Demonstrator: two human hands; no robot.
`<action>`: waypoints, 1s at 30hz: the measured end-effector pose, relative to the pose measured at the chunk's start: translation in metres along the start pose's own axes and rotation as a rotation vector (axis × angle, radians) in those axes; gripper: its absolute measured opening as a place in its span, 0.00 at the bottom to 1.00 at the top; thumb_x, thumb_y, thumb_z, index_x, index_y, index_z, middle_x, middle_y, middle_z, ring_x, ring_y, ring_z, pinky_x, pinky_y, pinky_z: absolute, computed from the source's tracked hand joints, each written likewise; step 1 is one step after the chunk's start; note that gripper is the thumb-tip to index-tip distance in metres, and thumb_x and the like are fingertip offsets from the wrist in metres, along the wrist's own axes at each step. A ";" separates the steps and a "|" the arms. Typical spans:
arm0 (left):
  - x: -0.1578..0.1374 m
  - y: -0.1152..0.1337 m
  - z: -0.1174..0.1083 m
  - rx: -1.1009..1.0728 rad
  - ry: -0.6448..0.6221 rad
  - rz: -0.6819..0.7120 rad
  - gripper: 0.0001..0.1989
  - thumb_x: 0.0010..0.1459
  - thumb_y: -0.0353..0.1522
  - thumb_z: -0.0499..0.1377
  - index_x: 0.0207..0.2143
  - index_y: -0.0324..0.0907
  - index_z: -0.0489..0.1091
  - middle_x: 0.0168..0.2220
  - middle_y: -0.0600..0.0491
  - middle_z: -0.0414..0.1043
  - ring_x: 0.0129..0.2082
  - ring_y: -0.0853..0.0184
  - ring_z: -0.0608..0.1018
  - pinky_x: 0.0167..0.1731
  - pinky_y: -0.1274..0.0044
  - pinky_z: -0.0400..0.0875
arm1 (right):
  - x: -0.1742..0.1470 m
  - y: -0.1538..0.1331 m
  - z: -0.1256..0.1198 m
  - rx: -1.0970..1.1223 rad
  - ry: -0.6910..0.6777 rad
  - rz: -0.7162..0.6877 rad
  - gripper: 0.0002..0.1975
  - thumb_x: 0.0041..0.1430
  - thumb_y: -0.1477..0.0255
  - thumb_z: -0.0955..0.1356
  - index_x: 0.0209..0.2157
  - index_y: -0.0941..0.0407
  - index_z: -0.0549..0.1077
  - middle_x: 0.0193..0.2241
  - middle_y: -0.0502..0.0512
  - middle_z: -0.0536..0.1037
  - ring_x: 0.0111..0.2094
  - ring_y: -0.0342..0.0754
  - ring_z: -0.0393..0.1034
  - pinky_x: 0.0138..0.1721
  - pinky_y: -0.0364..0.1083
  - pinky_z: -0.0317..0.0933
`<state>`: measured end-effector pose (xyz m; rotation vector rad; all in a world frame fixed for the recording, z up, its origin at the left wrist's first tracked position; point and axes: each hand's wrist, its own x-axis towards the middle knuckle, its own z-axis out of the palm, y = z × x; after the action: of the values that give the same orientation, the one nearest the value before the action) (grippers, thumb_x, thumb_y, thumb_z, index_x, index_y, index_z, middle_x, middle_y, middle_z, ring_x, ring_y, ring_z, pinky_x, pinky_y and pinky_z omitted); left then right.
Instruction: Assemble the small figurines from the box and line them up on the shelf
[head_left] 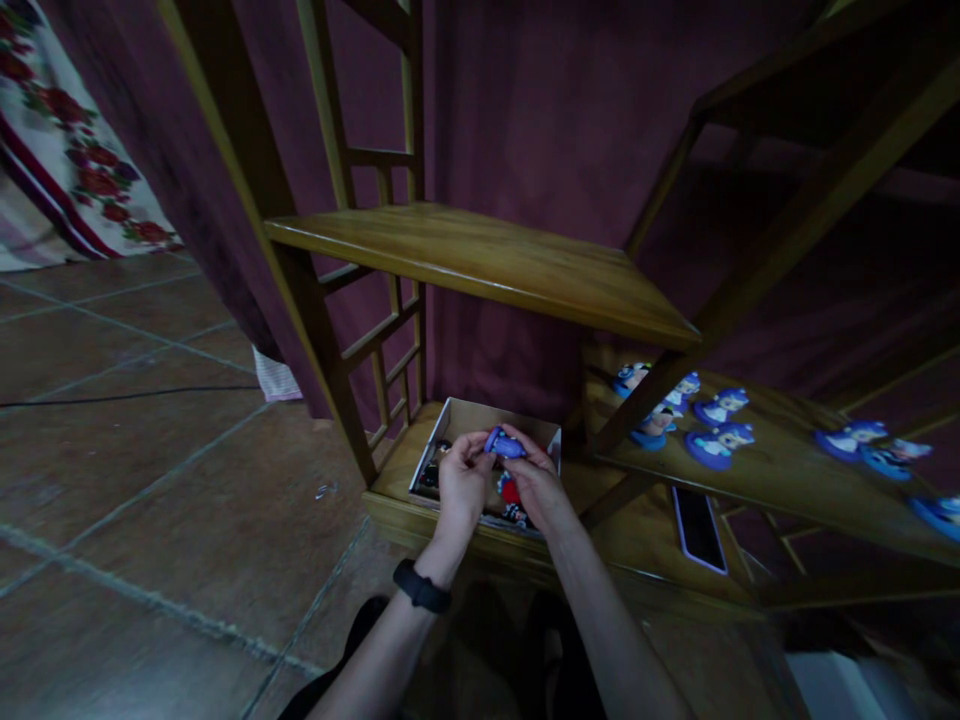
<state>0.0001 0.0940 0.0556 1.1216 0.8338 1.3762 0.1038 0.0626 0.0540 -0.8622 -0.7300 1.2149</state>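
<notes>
A small purple figurine (pixel 507 446) is held between both hands, above an open cardboard box (pixel 459 412). My left hand (pixel 463 475) pinches it from the left, with a dark band around the wrist. From the right, the fingers of my right hand (pixel 534 474) close on its other side. Inside the box lie more small figures, among them a red piece (pixel 509 489) and a black-and-white one (pixel 516 514); my hands hide part of the contents.
The box rests on the low wooden shelf (pixel 397 480), under a higher shelf board (pixel 480 255). To the right, several blue and purple figurines (pixel 718 445) stand on another shelf, with a phone (pixel 699 528) below. Slanted posts and lattice frame the unit.
</notes>
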 end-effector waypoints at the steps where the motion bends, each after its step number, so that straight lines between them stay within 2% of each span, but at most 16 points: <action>1: 0.000 0.000 0.000 0.002 -0.001 0.000 0.11 0.41 0.26 0.61 0.32 0.40 0.68 0.33 0.51 0.74 0.36 0.66 0.75 0.39 0.73 0.68 | 0.000 0.000 0.000 0.007 -0.003 0.002 0.26 0.41 0.79 0.67 0.46 0.50 0.72 0.45 0.49 0.75 0.49 0.49 0.64 0.53 0.49 0.52; 6: 0.000 -0.002 0.000 -0.006 -0.007 -0.014 0.11 0.42 0.27 0.61 0.32 0.40 0.68 0.34 0.51 0.74 0.35 0.66 0.75 0.37 0.74 0.68 | 0.000 0.000 -0.001 0.001 -0.001 0.008 0.27 0.41 0.79 0.67 0.46 0.50 0.71 0.45 0.50 0.75 0.50 0.50 0.64 0.53 0.50 0.53; 12: 0.001 0.001 -0.002 -0.020 0.009 -0.043 0.11 0.41 0.27 0.61 0.31 0.39 0.68 0.30 0.52 0.74 0.33 0.67 0.75 0.35 0.76 0.68 | -0.002 -0.001 0.001 -0.015 -0.018 0.007 0.26 0.42 0.77 0.68 0.47 0.51 0.71 0.46 0.51 0.74 0.50 0.50 0.64 0.54 0.51 0.53; 19: 0.002 -0.002 -0.004 -0.056 0.047 -0.109 0.11 0.40 0.27 0.62 0.31 0.39 0.69 0.27 0.53 0.74 0.31 0.68 0.75 0.32 0.76 0.68 | -0.005 -0.001 0.007 -0.091 0.015 -0.084 0.19 0.44 0.76 0.68 0.42 0.51 0.72 0.49 0.50 0.71 0.52 0.50 0.62 0.53 0.50 0.54; 26: 0.002 0.001 -0.004 -0.050 0.051 -0.047 0.10 0.39 0.28 0.62 0.29 0.39 0.69 0.34 0.50 0.75 0.34 0.66 0.76 0.37 0.74 0.69 | -0.003 0.002 0.002 -0.131 0.001 -0.080 0.19 0.45 0.75 0.68 0.42 0.51 0.71 0.48 0.51 0.72 0.51 0.51 0.62 0.53 0.50 0.55; 30: 0.002 0.005 -0.004 -0.031 0.046 -0.029 0.09 0.40 0.27 0.63 0.28 0.39 0.69 0.34 0.49 0.75 0.35 0.66 0.76 0.39 0.72 0.69 | -0.002 0.005 0.000 -0.123 -0.004 -0.081 0.20 0.45 0.76 0.68 0.43 0.51 0.71 0.48 0.51 0.72 0.51 0.51 0.62 0.52 0.51 0.55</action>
<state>-0.0047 0.0957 0.0598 1.0543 0.8560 1.3909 0.1009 0.0614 0.0496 -0.9228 -0.8420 1.1083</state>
